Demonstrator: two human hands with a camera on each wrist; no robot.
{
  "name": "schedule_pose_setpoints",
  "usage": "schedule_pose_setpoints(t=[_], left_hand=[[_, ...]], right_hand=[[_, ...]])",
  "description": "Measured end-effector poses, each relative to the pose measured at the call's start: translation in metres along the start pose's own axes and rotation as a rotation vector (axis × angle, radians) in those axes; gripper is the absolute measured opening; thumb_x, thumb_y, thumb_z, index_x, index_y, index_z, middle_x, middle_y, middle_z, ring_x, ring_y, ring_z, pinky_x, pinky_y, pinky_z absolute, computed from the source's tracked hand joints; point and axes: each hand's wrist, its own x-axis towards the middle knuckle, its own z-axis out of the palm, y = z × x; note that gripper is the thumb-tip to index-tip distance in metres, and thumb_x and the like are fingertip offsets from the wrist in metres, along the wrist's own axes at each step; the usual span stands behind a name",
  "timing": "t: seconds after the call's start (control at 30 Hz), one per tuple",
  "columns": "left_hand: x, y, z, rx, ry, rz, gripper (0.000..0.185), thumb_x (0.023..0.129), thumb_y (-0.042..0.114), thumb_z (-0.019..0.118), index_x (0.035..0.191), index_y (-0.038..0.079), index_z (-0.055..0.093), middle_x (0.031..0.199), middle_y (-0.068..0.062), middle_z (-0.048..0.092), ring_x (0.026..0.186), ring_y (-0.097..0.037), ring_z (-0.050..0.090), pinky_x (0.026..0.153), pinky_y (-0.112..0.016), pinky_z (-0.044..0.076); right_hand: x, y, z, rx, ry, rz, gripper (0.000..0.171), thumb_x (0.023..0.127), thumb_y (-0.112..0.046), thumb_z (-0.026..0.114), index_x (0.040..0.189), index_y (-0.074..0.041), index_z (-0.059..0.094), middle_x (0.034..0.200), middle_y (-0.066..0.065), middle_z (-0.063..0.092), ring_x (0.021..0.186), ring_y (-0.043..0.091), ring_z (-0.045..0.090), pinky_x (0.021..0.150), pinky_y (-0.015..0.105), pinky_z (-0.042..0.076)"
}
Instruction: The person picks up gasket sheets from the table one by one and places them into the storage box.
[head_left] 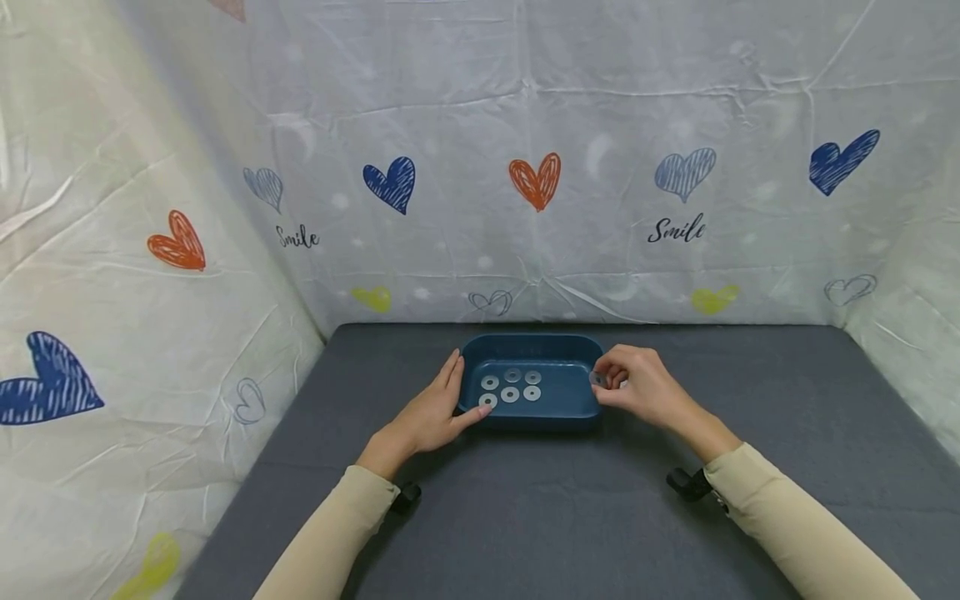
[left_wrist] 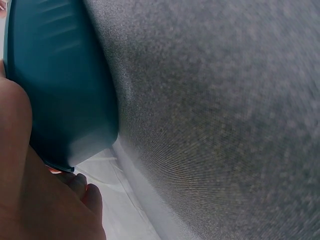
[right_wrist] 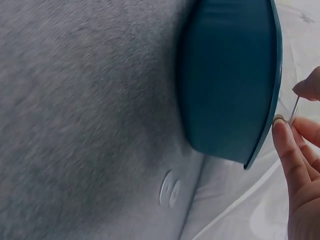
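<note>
A dark blue rectangular plastic box (head_left: 566, 398) stands on the grey cloth, with several pale, flat washers (head_left: 510, 394) lying inside its left half. My left hand (head_left: 427, 415) holds the box's left end, fingers along the end wall and thumb over the near rim. At the right end, my right hand (head_left: 637, 385) pinches one translucent washer (head_left: 597, 378) between thumb and fingers, right at the rim. From the right wrist, that washer (right_wrist: 294, 111) shows edge-on beside the rim. The left wrist view shows the box's outer wall (left_wrist: 60, 75) beside the left hand (left_wrist: 45, 200).
Round washers (right_wrist: 169, 189) lie on the cloth past the box's right end in the right wrist view; the right hand hides that spot from the head camera. White sheets (head_left: 450, 250) printed with hearts hang behind and beside the grey-covered table (head_left: 525, 517).
</note>
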Motion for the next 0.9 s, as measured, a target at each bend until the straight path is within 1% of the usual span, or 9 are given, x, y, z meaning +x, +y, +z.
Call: schedule_pose_setpoints(t=[0.27,0.4,0.5,0.63,0.77,0.9], left_hand=[[0.001,0.000,-0.002,0.005,-0.005,-0.005,0.106,0.098,0.072,0.045,0.163,0.000,0.003,0.172,-0.014,-0.006,0.156,-0.033,0.015,0.122,-0.049,0.026],[0.000,0.001,-0.003,0.006,0.000,-0.002,0.104,0.099,0.068,0.048,0.163,-0.001,0.004,0.171,-0.016,-0.004,0.156,-0.035,0.016,0.121,-0.051,0.027],[0.000,0.002,-0.003,0.003,0.002,-0.006,0.103,0.100,0.067,0.049,0.163,-0.001,0.004,0.172,-0.016,-0.004,0.156,-0.035,0.017,0.121,-0.051,0.027],[0.000,0.002,-0.003,0.006,0.002,-0.016,0.103,0.100,0.068,0.048,0.164,0.001,0.004,0.172,-0.014,-0.004,0.156,-0.033,0.016,0.122,-0.050,0.026],[-0.001,0.002,-0.003,0.002,0.009,-0.008,0.104,0.099,0.068,0.049,0.163,0.000,0.005,0.172,-0.015,-0.004,0.156,-0.034,0.017,0.121,-0.051,0.027],[-0.001,0.001,-0.002,0.001,0.004,-0.008,0.104,0.099,0.070,0.048,0.163,0.000,0.005,0.172,-0.014,-0.004,0.156,-0.034,0.017,0.121,-0.050,0.027]], right_hand=[[0.019,-0.005,0.011,0.001,-0.016,0.009,0.015,0.086,-0.008,0.081,0.099,-0.006,0.075,0.089,0.001,0.066,0.073,0.008,0.063,0.068,0.029,0.057],[0.032,-0.008,0.018,-0.011,-0.024,0.010,0.015,0.086,-0.009,0.081,0.099,-0.006,0.075,0.089,0.002,0.066,0.073,0.009,0.064,0.068,0.028,0.057],[0.041,-0.010,0.024,-0.018,-0.047,0.020,0.015,0.087,-0.010,0.081,0.099,-0.005,0.075,0.090,0.004,0.067,0.075,0.011,0.064,0.069,0.030,0.057],[0.053,-0.012,0.032,-0.057,-0.105,0.039,0.015,0.088,-0.011,0.079,0.100,-0.002,0.074,0.091,0.006,0.067,0.077,0.014,0.065,0.072,0.032,0.057],[0.063,-0.010,0.041,-0.114,-0.148,0.053,0.015,0.087,-0.010,0.078,0.098,0.000,0.075,0.090,0.009,0.068,0.077,0.018,0.065,0.073,0.036,0.057],[0.071,-0.005,0.052,-0.169,-0.167,0.121,0.016,0.086,-0.011,0.080,0.096,0.001,0.075,0.092,0.011,0.070,0.081,0.021,0.066,0.076,0.039,0.057]])
